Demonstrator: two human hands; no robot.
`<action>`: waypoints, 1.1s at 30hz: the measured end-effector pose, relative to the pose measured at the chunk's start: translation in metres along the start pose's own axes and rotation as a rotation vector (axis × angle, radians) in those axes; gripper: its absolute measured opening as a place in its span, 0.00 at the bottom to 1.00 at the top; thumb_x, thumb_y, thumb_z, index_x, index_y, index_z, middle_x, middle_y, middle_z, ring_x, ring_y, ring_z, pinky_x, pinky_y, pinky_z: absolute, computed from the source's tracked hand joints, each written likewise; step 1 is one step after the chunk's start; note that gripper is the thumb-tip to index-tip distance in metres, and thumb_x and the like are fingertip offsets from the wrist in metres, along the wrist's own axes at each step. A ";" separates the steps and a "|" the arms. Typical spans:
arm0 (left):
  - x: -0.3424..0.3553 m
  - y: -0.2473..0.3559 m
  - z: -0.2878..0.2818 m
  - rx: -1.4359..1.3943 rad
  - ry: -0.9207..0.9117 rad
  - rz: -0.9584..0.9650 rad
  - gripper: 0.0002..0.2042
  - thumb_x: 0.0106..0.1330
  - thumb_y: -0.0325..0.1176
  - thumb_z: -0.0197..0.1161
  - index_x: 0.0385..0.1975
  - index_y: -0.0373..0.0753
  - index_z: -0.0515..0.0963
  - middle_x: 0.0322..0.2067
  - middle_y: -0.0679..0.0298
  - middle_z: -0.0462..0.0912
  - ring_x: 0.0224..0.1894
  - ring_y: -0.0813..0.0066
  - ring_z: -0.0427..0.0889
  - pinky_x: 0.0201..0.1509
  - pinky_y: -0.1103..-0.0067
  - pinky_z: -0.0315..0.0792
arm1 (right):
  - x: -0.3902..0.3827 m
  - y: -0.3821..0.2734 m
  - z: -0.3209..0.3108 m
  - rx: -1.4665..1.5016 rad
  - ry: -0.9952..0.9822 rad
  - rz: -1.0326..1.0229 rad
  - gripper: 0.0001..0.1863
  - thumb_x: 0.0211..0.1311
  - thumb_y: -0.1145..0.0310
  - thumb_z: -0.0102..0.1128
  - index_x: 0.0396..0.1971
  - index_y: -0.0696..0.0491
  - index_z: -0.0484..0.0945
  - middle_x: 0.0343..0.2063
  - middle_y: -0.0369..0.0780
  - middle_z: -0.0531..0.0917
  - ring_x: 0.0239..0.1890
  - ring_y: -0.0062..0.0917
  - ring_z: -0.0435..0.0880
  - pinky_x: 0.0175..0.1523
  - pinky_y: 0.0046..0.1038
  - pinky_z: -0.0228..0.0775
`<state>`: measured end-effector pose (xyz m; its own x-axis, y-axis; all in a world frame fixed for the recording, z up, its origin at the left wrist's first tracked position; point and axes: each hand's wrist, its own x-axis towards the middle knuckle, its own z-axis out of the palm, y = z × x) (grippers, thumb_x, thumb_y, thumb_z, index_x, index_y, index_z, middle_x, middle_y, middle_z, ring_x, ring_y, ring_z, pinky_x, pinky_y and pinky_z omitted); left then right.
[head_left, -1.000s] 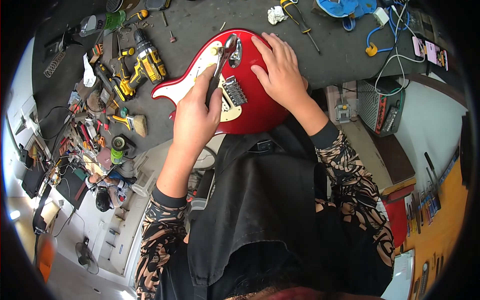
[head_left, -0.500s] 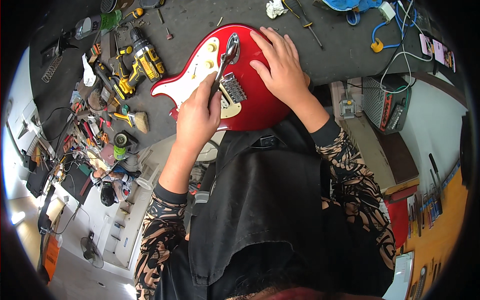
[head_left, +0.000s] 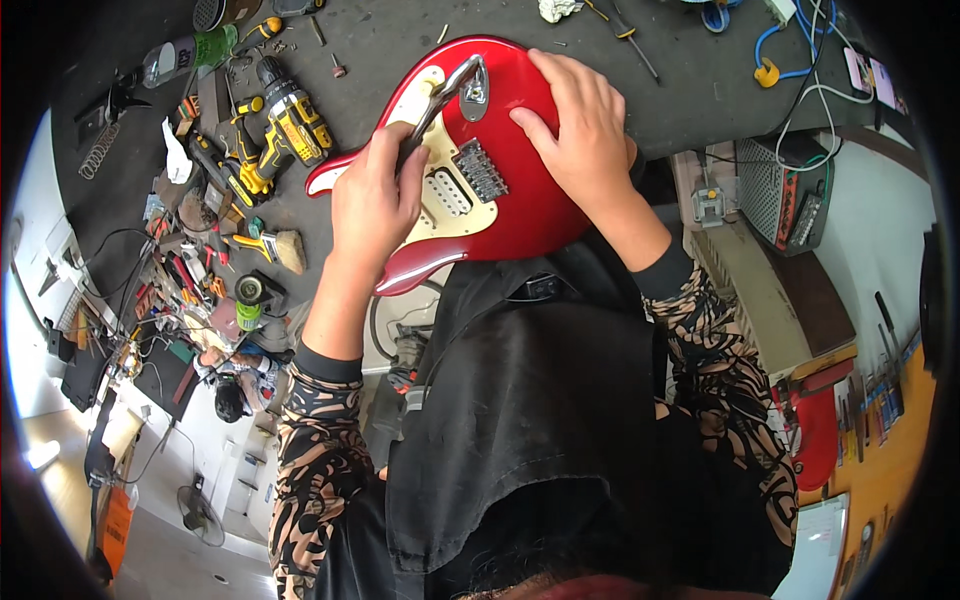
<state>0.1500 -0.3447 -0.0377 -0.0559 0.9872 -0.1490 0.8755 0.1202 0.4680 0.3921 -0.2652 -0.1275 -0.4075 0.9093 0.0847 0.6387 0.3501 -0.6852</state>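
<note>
A glossy red electric guitar body (head_left: 540,210) lies face up at the bench edge, against my black apron. It carries a cream pickguard (head_left: 480,217), a metal bridge (head_left: 482,172) and a white pickup (head_left: 447,192). My left hand (head_left: 375,195) is closed around the handles of metal pliers (head_left: 437,103). Their jaws meet the chrome jack plate (head_left: 475,100) near its upper end; exactly what they grip is too small to tell. My right hand (head_left: 588,125) rests on the body's upper right, fingers outstretched and thumb apart.
On the bench at left are a yellow-black cordless drill (head_left: 292,125), a brush (head_left: 285,250), a green bottle (head_left: 190,57) and many scattered tools. A screwdriver (head_left: 630,38) and blue cable (head_left: 765,45) lie at the far right. An amplifier (head_left: 780,195) stands at right.
My left hand has moved left and up, swinging the pliers' handles while the jaws stay at the jack plate. More of the guitar's lower horn and pickup shows. My right hand stays on the body.
</note>
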 end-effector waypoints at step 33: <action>0.019 -0.042 0.018 0.122 0.090 0.330 0.20 0.71 0.27 0.70 0.63 0.42 0.81 0.31 0.59 0.84 0.31 0.57 0.86 0.34 0.65 0.79 | -0.009 -0.018 0.006 -0.111 0.083 0.088 0.34 0.69 0.60 0.70 0.71 0.54 0.74 0.61 0.47 0.81 0.63 0.45 0.78 0.68 0.44 0.65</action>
<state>0.1206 -0.3329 -0.0762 0.2019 0.9767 0.0721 0.9039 -0.2142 0.3702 0.3807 -0.2813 -0.1204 -0.2947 0.9513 0.0903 0.7395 0.2869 -0.6090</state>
